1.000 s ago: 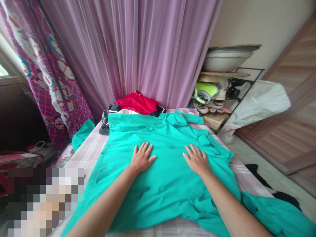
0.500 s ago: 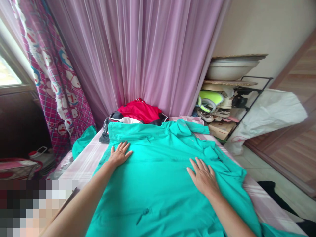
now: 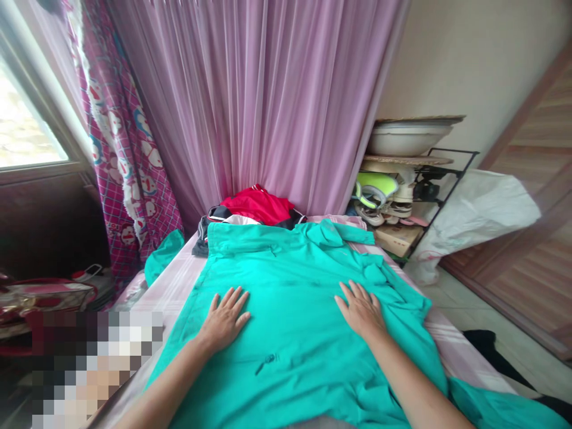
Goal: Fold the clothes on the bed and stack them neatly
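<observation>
A turquoise jacket point(image 3: 286, 316) lies spread over a pink plaid cloth, its collar end bunched at the far right and one sleeve trailing off at the lower right. My left hand point(image 3: 226, 319) rests flat on the jacket's left part, fingers spread. On the right part, my right hand point(image 3: 361, 308) also lies flat with its fingers apart. Between my forearms a small zipper pull point(image 3: 267, 360) shows on the fabric. Neither hand grips anything.
Red and dark clothes point(image 3: 259, 205) are heaped beyond the jacket, before a purple curtain point(image 3: 268, 101). A shoe rack point(image 3: 440, 196) with a basin point(image 3: 406, 138) stands at the right, beside a white plastic bag point(image 3: 482, 208). A pixelated patch covers the lower left.
My left hand has slid toward me and slightly right over the jacket. My right hand stays flat at nearly the same place. The view has shifted a little to the left.
</observation>
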Motion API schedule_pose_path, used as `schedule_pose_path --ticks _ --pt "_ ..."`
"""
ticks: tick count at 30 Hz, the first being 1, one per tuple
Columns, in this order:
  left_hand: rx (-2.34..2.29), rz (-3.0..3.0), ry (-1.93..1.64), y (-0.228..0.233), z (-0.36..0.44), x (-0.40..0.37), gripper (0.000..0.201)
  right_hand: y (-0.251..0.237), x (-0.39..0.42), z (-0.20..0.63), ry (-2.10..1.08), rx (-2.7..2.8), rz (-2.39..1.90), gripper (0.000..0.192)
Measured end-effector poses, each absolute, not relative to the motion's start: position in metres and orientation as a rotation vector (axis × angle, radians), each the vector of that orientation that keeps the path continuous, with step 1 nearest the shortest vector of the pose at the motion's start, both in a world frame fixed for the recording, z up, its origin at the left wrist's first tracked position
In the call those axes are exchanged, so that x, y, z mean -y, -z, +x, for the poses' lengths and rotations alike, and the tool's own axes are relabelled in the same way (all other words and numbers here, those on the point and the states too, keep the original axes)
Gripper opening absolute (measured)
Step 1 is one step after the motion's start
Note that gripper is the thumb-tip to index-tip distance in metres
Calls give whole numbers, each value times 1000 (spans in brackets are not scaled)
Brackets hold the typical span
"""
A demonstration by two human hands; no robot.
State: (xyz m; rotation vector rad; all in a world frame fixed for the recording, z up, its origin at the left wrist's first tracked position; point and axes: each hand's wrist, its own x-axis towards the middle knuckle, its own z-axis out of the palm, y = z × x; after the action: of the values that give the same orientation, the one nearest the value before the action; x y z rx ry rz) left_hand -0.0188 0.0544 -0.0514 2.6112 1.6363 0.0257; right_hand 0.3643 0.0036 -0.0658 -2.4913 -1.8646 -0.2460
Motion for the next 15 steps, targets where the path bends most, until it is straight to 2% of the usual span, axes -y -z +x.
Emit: schedule_pose_path --ticks 5,10,15 --pt "-1648 2601 4 49 -24 -16 65 48 -9 316 44 1637 -2601 58" --pt "-1661 2572 28 41 -17 -20 66 41 7 243 -139 2039 -2192 61" --pt "-1651 2587 -15 44 -20 -24 65 45 47 243 -192 2268 -1993 63"
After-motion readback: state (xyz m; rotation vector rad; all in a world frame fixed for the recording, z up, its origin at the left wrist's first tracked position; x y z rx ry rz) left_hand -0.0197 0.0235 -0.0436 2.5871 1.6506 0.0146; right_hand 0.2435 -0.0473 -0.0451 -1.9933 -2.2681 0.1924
